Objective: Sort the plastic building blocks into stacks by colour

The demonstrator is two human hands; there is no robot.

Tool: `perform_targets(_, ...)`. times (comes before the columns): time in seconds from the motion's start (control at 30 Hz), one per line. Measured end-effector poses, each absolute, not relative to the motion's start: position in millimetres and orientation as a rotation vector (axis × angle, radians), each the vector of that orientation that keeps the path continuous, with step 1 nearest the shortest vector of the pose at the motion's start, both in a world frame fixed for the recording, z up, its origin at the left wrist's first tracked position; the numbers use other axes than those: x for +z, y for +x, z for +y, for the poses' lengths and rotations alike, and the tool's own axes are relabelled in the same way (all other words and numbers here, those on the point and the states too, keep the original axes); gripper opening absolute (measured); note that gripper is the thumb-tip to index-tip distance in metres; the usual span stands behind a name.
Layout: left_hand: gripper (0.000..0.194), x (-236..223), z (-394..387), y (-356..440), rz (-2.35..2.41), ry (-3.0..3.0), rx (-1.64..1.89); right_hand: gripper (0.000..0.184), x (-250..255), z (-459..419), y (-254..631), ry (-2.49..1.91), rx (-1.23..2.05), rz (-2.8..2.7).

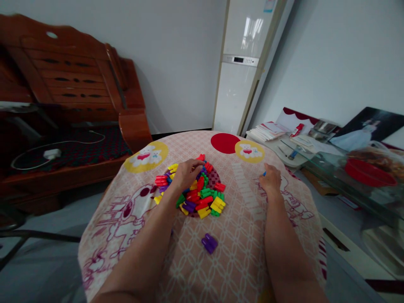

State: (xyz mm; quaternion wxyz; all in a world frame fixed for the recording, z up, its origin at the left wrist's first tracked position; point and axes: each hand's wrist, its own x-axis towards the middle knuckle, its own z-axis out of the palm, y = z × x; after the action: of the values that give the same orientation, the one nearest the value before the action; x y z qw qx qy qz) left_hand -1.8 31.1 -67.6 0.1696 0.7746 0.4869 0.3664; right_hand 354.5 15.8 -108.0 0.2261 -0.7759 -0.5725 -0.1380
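Observation:
A heap of bullet-shaped plastic toy blocks [205, 201] in red, yellow, green, purple and blue lies on the round table. Over the far left part of this heap is my left hand [188, 171], its fingers bent, with a gap between thumb and forefinger. Whether its fingertips touch a block is hard to see. My right hand [271, 180] is closed at the right side of the table, and a small bit of a blue block [264, 173] sticks out from its fingertips. One purple block [209, 243] lies apart, nearer to me.
A patterned cloth [233, 261] covers the table. Right of it stands a glass-topped table [318, 168] with papers, a red basin [369, 171] and a framed photo. A wooden bench [72, 84] is on the left, and a tall white air conditioner [235, 88] stands behind.

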Motion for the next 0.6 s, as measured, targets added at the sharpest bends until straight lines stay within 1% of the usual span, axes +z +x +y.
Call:
perform_targets(0.17, 0.045, -79.8, 30.7, 14.4, 1.329, 2.456, 0.811, 0.05, -98.2, 20.8, 339.2, -1.899, -0.431, -1.645)
perform_targets(0.27, 0.045, -90.4, 35.0, 12.5, 1.371, 2.456, 0.735, 0.048, -96.1, 23.6, 321.3, -1.778, -0.397, -1.726)
perform_targets(0.43, 0.044, -93.1, 39.8, 6.4, 1.315, 2.393, 0.744, 0.049, -98.3, 25.9, 293.5, -1.627, -0.347, -1.831)
perform_targets(0.6, 0.038, -89.4, 40.3, 6.0, 1.296, 2.412, 0.815, 0.05, -97.8, 25.3, 280.7, -1.579, -0.283, -1.852)
